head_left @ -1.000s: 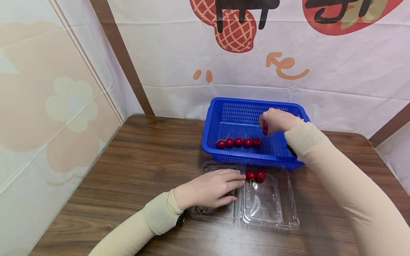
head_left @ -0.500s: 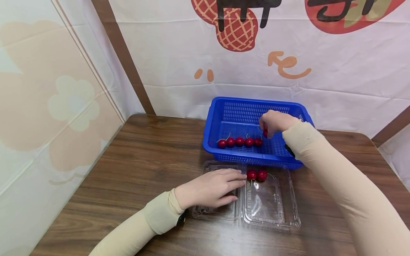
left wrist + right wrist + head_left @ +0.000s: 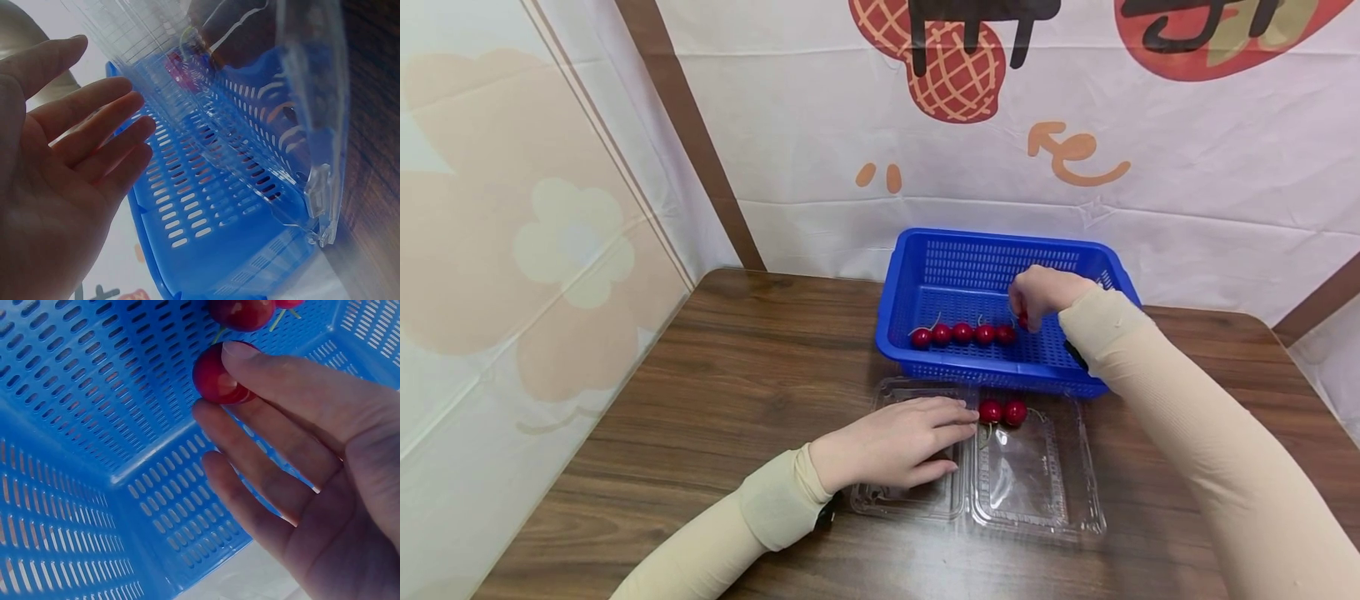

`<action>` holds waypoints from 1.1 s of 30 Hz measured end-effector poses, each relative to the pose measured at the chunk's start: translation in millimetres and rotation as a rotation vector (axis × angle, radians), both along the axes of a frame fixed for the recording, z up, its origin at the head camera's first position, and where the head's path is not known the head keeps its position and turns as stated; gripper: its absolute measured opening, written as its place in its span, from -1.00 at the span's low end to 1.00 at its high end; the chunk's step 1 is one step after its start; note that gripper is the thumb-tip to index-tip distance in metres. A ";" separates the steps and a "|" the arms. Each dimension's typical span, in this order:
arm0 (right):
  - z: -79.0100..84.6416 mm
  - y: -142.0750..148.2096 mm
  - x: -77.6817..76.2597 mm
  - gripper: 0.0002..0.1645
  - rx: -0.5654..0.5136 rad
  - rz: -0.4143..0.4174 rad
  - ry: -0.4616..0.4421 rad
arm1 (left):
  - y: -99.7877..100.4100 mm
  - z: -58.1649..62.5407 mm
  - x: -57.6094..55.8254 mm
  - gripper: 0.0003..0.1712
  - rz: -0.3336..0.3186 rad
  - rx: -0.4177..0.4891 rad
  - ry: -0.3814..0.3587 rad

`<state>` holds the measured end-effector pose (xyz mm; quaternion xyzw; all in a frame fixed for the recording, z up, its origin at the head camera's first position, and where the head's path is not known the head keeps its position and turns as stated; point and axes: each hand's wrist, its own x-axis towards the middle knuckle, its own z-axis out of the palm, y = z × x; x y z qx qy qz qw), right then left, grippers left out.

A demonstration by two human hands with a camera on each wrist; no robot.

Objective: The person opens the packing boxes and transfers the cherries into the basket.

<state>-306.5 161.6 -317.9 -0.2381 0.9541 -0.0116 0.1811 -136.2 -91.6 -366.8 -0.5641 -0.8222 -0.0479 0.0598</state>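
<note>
Inside the blue basket (image 3: 955,367), my right hand (image 3: 1047,293) pinches a dark red cherry (image 3: 215,375) between thumb and fingers. Left of that hand, a row of several cherries (image 3: 962,333) with thin stems lies along the basket's near side. My left hand (image 3: 895,442) rests, fingers extended, over the left half of a clear plastic clamshell box (image 3: 1022,500). In the left wrist view the fingers (image 3: 94,100) are straight and hold nothing. Two cherries (image 3: 1015,412) sit side by side at the back of the box's right half, close to the left fingertips.
The box lies unfolded right in front of the basket on a brown wooden table (image 3: 700,400). A printed white cloth (image 3: 820,108) hangs directly behind the table, with another cloth panel (image 3: 497,275) along its left side.
My right hand has lowered slightly and come nearer the cherry row, still pinching its cherry. The left hand stays in place on the box.
</note>
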 end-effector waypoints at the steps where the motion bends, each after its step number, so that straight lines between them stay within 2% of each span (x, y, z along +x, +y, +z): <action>1: -0.6 0.2 -0.3 -0.64 0.002 -0.005 -0.007 | 0.0 -0.2 0.1 -0.44 0.000 0.000 -0.001; 11: -2.2 1.0 0.3 -0.61 0.006 -0.005 -0.054 | -0.4 -1.0 0.6 -0.44 0.000 -0.001 0.001; 18: -3.3 0.8 0.5 -0.61 0.057 -0.011 -0.077 | -0.2 -1.2 0.3 -0.44 0.002 -0.002 -0.002; 26: -8.5 0.5 0.1 -0.58 0.051 -0.043 -0.122 | -0.1 -1.5 0.2 -0.44 -0.005 0.007 0.003; 33: -9.8 -1.1 -0.1 -0.58 0.051 -0.028 -0.121 | 0.1 -2.6 -1.2 -0.45 -0.008 0.013 0.010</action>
